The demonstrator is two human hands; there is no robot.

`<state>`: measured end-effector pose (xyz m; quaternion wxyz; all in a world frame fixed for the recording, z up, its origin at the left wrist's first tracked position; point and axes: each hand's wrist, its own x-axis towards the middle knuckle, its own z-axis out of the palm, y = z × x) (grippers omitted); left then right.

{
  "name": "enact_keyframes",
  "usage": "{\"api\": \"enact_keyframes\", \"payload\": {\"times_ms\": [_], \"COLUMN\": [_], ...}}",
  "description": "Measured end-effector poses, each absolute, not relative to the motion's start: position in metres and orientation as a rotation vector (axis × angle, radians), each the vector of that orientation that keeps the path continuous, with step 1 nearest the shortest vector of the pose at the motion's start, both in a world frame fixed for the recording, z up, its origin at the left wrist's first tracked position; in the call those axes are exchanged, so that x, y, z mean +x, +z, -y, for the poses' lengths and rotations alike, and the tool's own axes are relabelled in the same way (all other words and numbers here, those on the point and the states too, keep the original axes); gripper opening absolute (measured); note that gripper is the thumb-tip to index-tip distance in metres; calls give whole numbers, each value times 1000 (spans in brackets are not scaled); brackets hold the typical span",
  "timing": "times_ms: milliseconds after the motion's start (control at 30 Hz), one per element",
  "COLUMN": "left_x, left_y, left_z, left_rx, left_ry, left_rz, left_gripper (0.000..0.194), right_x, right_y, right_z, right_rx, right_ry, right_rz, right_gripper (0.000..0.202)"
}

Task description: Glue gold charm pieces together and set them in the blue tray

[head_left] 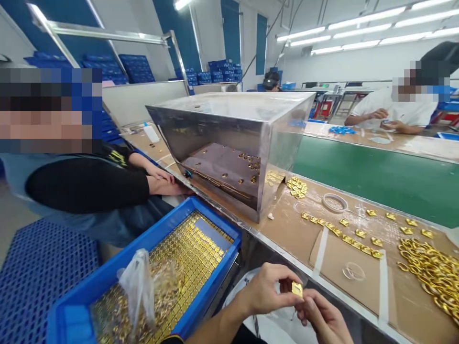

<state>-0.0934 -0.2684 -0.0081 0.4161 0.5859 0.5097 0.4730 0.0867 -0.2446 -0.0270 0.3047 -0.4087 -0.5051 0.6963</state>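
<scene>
Handling step: left fingers [288,274] pinch the gold piece [297,288]; right fingers [313,308] sit beside it, grip indeterminable. Further handling likely requires steadiness.

Grn belt [347,172], wht btl [152,134], blue boxes [138,68] in bkgd

Small gold piece [297,289] between fingers [287,299]
</scene>
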Motion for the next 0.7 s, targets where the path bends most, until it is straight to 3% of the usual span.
{"api": "enact_keyframes", "payload": {"times_ms": [233, 533, 700], "left_x": [-98, -84, -69], "left_y": [1, -14, -28], "left_z": [298, 297, 285], "left_rx": [1470, 1062, 772], "left_ry": [1331, 1627, 1741], "left_rz": [-1368, -1274, -1215], "left_gripper": [21, 50, 58], "right_x": [62, 60, 61], "right_y": [-9, -32, -65], "right_z": [250, 218, 207], "right_rx": [-918, -780, -890], "right_ry": [2181, 2381, 2452], "right_rz": [1076, 1233, 1075], "right_gripper": [46, 44, 56]}}
